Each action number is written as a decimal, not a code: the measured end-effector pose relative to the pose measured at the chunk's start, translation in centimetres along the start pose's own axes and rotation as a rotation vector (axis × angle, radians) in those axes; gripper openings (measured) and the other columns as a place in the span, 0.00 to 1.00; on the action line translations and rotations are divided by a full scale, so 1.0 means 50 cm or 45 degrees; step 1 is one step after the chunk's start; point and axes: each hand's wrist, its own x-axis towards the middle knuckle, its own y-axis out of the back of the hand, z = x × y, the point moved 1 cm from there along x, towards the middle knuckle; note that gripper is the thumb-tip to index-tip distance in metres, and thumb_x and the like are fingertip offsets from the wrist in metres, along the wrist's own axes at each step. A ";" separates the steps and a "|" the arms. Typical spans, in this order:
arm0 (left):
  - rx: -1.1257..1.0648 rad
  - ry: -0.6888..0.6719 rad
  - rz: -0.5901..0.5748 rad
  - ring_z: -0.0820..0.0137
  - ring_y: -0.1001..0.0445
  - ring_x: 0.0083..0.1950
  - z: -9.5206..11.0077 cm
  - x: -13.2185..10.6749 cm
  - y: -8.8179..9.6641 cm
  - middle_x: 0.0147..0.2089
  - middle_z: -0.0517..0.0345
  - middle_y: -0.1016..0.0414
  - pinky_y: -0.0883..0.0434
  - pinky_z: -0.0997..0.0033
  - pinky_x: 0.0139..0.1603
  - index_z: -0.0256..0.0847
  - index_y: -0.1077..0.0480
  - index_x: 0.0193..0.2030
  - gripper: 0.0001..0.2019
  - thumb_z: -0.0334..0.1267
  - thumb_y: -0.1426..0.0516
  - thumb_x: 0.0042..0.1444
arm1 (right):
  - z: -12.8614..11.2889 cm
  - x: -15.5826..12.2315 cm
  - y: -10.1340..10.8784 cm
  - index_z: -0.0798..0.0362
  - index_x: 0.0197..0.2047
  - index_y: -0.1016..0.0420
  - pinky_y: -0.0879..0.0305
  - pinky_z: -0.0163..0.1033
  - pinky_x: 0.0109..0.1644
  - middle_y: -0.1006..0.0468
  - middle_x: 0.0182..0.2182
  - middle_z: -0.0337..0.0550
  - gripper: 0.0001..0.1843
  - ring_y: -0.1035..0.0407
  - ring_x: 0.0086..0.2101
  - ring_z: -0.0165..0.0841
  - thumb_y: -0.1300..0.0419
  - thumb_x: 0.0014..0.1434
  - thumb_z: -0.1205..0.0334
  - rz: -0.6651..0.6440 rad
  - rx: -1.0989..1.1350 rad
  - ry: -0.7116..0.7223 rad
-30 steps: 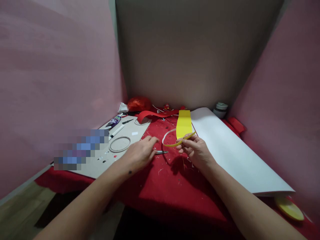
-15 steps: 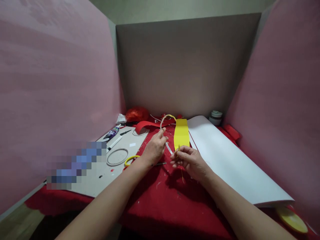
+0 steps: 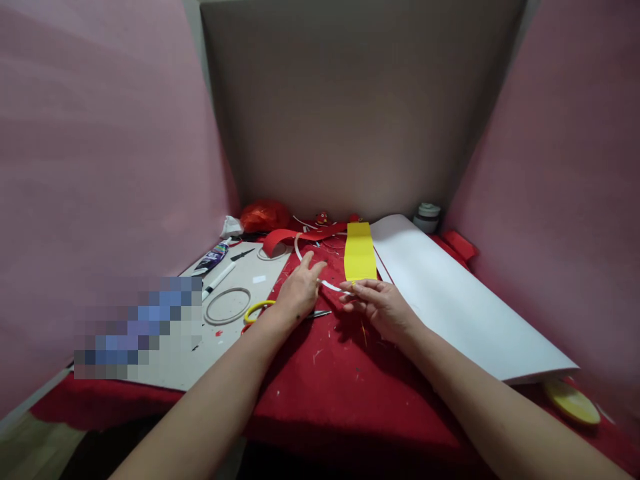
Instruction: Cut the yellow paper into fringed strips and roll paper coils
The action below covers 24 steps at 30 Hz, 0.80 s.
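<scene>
A thin curved paper strip (image 3: 306, 261), white on the side I see, runs between both hands over the red cloth (image 3: 340, 380). My right hand (image 3: 376, 307) pinches its near end just below a yellow paper rectangle (image 3: 359, 252). My left hand (image 3: 299, 291) rests on the strip's middle with fingers loosely spread. Scissors with yellow and red handles (image 3: 261, 310) lie under my left wrist, their blades pointing right.
A grey cardboard sheet (image 3: 235, 320) at left carries a paper ring (image 3: 227, 305), a pen and a glue tube (image 3: 213, 256). A large white sheet (image 3: 450, 300) lies at right. A red paper band (image 3: 295, 236), a red bag and a small jar (image 3: 426, 217) sit at the back.
My left hand left the scissors, took the strip and has lowered it toward the cloth. The strip, raised in a loop half a second ago, now lies low and flat.
</scene>
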 end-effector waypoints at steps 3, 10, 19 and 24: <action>-0.072 0.016 0.063 0.64 0.27 0.49 0.015 -0.007 0.009 0.56 0.44 0.35 0.29 0.66 0.48 0.38 0.33 0.53 0.20 0.25 0.51 0.53 | 0.000 0.002 0.002 0.59 0.28 0.23 0.30 0.40 0.39 0.22 0.34 0.51 0.08 0.27 0.32 0.35 0.32 0.45 0.63 0.036 0.040 -0.008; -0.467 0.035 -0.141 0.73 0.28 0.30 0.047 -0.016 0.017 0.30 0.59 0.25 0.32 0.75 0.33 0.42 0.29 0.46 0.15 0.27 0.49 0.53 | 0.003 0.006 0.009 0.59 0.28 0.25 0.29 0.39 0.38 0.21 0.35 0.50 0.09 0.25 0.31 0.35 0.31 0.44 0.65 0.004 0.112 0.007; -0.489 0.029 -0.138 0.75 0.30 0.27 0.053 -0.013 0.019 0.27 0.58 0.24 0.37 0.78 0.30 0.38 0.26 0.31 0.09 0.33 0.47 0.57 | 0.005 0.006 0.011 0.59 0.32 0.25 0.29 0.38 0.35 0.23 0.31 0.48 0.09 0.27 0.30 0.33 0.33 0.46 0.65 0.003 0.041 -0.001; -0.351 -0.054 -0.047 0.73 0.27 0.33 0.039 -0.013 0.008 0.33 0.56 0.22 0.35 0.76 0.36 0.39 0.26 0.35 0.08 0.33 0.47 0.58 | 0.011 0.006 0.012 0.57 0.33 0.28 0.31 0.37 0.29 0.24 0.30 0.45 0.11 0.28 0.25 0.31 0.33 0.47 0.62 -0.067 0.033 -0.109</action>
